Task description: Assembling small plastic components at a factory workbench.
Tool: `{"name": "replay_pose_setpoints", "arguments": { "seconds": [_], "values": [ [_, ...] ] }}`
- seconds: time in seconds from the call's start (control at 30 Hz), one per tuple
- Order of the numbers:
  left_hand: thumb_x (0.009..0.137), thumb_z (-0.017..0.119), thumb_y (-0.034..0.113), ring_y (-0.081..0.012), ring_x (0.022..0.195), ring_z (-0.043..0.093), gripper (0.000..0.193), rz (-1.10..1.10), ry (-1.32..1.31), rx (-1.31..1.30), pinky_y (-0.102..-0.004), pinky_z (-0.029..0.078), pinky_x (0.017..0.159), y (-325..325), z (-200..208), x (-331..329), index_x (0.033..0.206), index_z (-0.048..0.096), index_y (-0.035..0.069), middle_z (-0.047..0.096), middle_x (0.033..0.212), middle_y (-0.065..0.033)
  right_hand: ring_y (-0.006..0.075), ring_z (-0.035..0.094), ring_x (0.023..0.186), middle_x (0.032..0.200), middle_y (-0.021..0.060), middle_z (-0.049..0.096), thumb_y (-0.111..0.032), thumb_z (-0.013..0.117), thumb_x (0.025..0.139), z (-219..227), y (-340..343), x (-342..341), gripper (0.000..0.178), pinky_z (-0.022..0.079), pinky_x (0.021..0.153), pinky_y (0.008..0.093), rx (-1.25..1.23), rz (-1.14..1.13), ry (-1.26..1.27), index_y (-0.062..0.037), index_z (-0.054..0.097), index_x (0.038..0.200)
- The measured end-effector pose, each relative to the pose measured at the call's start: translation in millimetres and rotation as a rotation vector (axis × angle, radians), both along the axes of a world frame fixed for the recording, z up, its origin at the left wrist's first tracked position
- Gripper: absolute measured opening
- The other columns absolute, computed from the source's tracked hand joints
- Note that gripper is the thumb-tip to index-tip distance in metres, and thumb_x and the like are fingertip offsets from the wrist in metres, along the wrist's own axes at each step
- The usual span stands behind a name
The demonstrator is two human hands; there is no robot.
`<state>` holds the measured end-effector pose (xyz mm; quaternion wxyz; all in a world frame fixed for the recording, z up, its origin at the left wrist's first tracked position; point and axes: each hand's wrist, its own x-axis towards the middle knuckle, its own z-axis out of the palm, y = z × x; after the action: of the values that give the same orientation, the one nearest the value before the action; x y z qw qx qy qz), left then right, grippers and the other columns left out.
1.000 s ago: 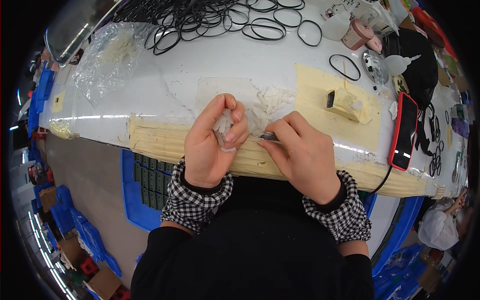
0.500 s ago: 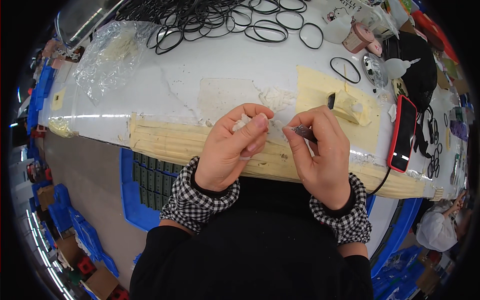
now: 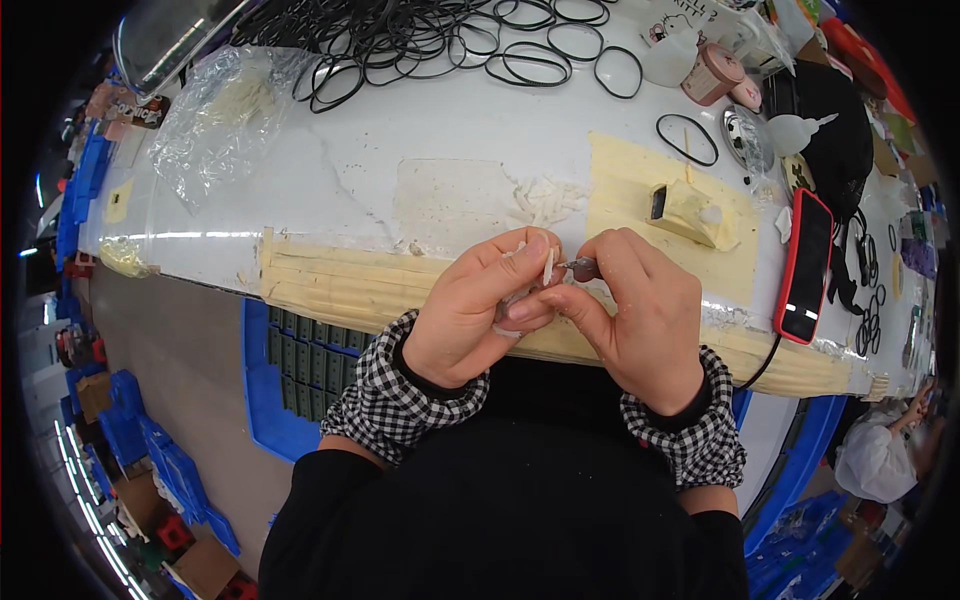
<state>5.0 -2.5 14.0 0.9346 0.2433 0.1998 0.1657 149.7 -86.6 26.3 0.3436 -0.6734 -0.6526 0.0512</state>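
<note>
My left hand [image 3: 470,305] is closed, with a thin white piece [image 3: 548,265] upright between thumb and fingertip. More whitish material shows lower in its fingers, too covered to name. My right hand [image 3: 650,310] pinches a short dark grey tool with a narrow tip [image 3: 584,268]. Its tip points left and meets or nearly meets the white piece; I cannot tell whether they touch. The fingertips of both hands come together over the table's taped front edge. Just beyond them lies a small heap of thin white pieces [image 3: 545,200].
Black rubber rings [image 3: 400,40] pile up at the back, beside a clear plastic bag [image 3: 215,120]. On the right are a yellow taped block [image 3: 695,215] and a red-edged phone [image 3: 805,265] with a cable. Blue trays [image 3: 262,410] stand below the table edge.
My right hand has brought the grey tool left to my left hand, which has shifted slightly right and down. The hands were apart; their fingertips now meet.
</note>
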Motion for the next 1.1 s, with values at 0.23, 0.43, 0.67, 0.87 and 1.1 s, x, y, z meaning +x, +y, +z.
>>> {"name": "replay_pose_setpoints", "arguments": {
  "seconds": [0.23, 0.43, 0.67, 0.87, 1.1],
  "values": [
    [0.1, 0.042, 0.028, -0.0008, 0.056, 0.034, 0.026, -0.026, 0.0, 0.001, -0.0153, 0.028, 0.049, -0.2, -1.3, -0.1, 0.087, 0.048, 0.005, 0.044, 0.071, 0.003, 0.0215, 0.055, 0.055, 0.064, 0.0038, 0.05, -0.038, 0.067, 0.077, 1.0, 1.1, -0.9, 0.032, 0.042, 0.047, 0.0315, -0.05, 0.015, 0.042, -0.0087, 0.054, 0.078],
    [0.1, 0.041, 0.026, -0.0011, 0.055, 0.034, 0.025, -0.03, -0.025, 0.021, -0.0155, 0.028, 0.05, -0.1, -2.4, -0.2, 0.086, 0.047, 0.006, 0.042, 0.069, 0.0038, 0.0215, 0.055, 0.054, 0.062, 0.0037, 0.049, -0.037, 0.067, 0.077, 2.1, 0.7, -0.5, 0.03, 0.042, 0.046, 0.0315, -0.075, 0.033, 0.072, -0.0093, 0.055, 0.077],
    [0.1, 0.041, 0.025, -0.0012, 0.055, 0.034, 0.024, -0.03, -0.037, -0.001, -0.0155, 0.028, 0.05, 0.1, -1.7, -0.5, 0.086, 0.047, 0.006, 0.043, 0.07, 0.0037, 0.021, 0.054, 0.054, 0.062, 0.0039, 0.049, -0.036, 0.068, 0.077, 4.4, 0.4, -1.7, 0.029, 0.041, 0.046, 0.0309, -0.086, 0.026, 0.025, -0.009, 0.055, 0.077],
    [0.1, 0.041, 0.025, -0.001, 0.056, 0.034, 0.024, -0.045, -0.101, -0.05, -0.0153, 0.028, 0.05, -0.4, -6.1, -1.2, 0.088, 0.047, 0.006, 0.044, 0.072, 0.003, 0.0213, 0.055, 0.055, 0.064, 0.0049, 0.049, -0.036, 0.068, 0.077, 1.3, 1.0, -2.2, 0.031, 0.042, 0.046, 0.0313, -0.055, 0.028, 0.073, -0.0078, 0.054, 0.079],
    [0.1, 0.041, 0.025, -0.0012, 0.056, 0.034, 0.023, -0.037, -0.104, -0.035, -0.0155, 0.028, 0.05, -2.0, -6.5, -0.8, 0.089, 0.047, 0.006, 0.044, 0.072, 0.0029, 0.0216, 0.055, 0.054, 0.063, 0.0042, 0.05, -0.036, 0.068, 0.077, 3.0, -1.2, -1.9, 0.03, 0.042, 0.046, 0.0312, -0.083, 0.039, 0.084, -0.0086, 0.056, 0.077]
  ]
}}
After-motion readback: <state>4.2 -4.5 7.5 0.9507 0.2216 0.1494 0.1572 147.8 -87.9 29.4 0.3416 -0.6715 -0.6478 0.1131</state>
